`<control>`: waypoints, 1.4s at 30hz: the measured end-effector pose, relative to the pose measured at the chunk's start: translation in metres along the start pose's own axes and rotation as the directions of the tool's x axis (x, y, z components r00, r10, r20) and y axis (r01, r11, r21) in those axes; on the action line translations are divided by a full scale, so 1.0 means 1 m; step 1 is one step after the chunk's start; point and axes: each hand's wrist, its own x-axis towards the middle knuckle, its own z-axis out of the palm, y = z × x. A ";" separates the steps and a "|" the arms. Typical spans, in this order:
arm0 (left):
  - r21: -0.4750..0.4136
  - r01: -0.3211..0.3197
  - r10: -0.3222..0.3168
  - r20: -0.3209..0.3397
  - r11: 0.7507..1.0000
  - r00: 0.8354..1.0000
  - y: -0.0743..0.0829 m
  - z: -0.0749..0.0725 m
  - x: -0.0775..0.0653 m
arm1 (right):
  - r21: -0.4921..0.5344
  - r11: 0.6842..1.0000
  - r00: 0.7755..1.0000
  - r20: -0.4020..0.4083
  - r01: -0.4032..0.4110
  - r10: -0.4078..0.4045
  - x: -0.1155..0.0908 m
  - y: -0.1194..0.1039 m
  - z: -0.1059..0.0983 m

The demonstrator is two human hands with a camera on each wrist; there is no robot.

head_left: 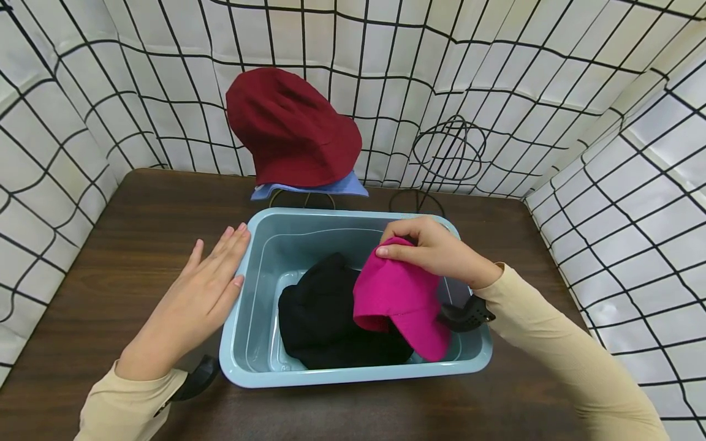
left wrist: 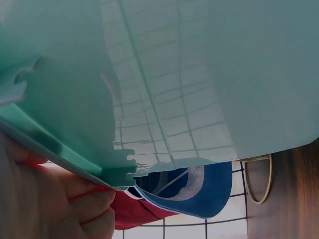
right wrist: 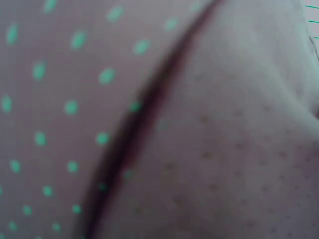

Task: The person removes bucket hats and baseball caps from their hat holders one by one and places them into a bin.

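A light blue plastic basin (head_left: 353, 376) stands on the table, with a black hat or cap (head_left: 331, 318) lying crumpled inside. Over its right half, my right hand (head_left: 427, 248) pinches a bright pink cap (head_left: 394, 294) by the crown, thumb on the near side. The pink cap's brim points down toward the near right and overlaps the black one. My left hand (head_left: 195, 297) rests its straight fingers against the basin's left rim. The left wrist view has these fingers (left wrist: 89, 209) beside the rim's underside. Blurred dotted fabric at close range fills the right wrist view.
Behind the basin, a dark red bucket hat (head_left: 292, 131) sits over a blue hat (head_left: 344, 185) on a wire stand. A second wire stand (head_left: 449, 153) to its right is bare. Black wire grid walls (head_left: 358, 76) enclose the brown wooden table (head_left: 138, 245) behind and at both sides.
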 end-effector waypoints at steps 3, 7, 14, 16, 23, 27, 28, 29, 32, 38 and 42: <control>-0.001 0.000 0.000 -0.001 1.000 1.000 0.000 0.000 0.000 | -0.002 1.000 0.999 0.044 0.030 -0.030 0.005 0.006 0.010; -0.003 0.000 0.000 0.000 1.000 1.000 0.000 0.000 0.000 | -0.013 0.999 0.995 0.092 0.032 -0.031 0.012 0.013 0.022; -0.004 -0.001 0.001 -0.001 1.000 1.000 0.000 0.000 0.000 | -0.027 0.998 0.989 0.140 0.049 -0.045 0.024 0.020 0.038; -0.003 0.001 -0.001 -0.002 1.000 1.000 0.000 0.000 0.000 | -0.033 0.998 0.988 0.147 0.053 -0.047 0.028 0.020 0.043; -0.008 -0.002 0.002 0.003 1.000 1.000 0.001 0.000 0.001 | -0.063 0.997 0.983 0.178 0.050 -0.038 0.041 0.022 0.059; -0.003 0.001 -0.001 0.006 1.000 1.000 0.001 -0.001 0.001 | -0.084 0.994 0.982 0.184 0.063 -0.047 0.047 0.023 0.065; -0.001 0.002 -0.002 0.008 1.000 1.000 0.001 0.000 0.001 | -0.091 0.994 0.982 0.185 0.068 -0.050 0.048 0.023 0.067; -0.002 0.003 -0.003 0.009 1.000 1.000 0.001 0.000 0.001 | -0.097 0.993 0.981 0.187 0.072 -0.052 0.050 0.024 0.068; -0.002 0.005 -0.005 0.013 1.000 1.000 0.001 0.000 0.001 | -0.119 0.990 0.981 0.186 0.078 -0.055 0.054 0.026 0.071; -0.008 0.009 -0.009 0.007 1.000 1.000 0.001 0.000 0.001 | -0.138 0.988 0.982 0.182 0.074 -0.048 0.061 0.031 0.080; -0.017 0.007 -0.007 0.001 1.000 1.000 0.001 0.001 0.002 | -0.151 0.987 0.984 0.175 0.061 -0.034 0.063 0.035 0.084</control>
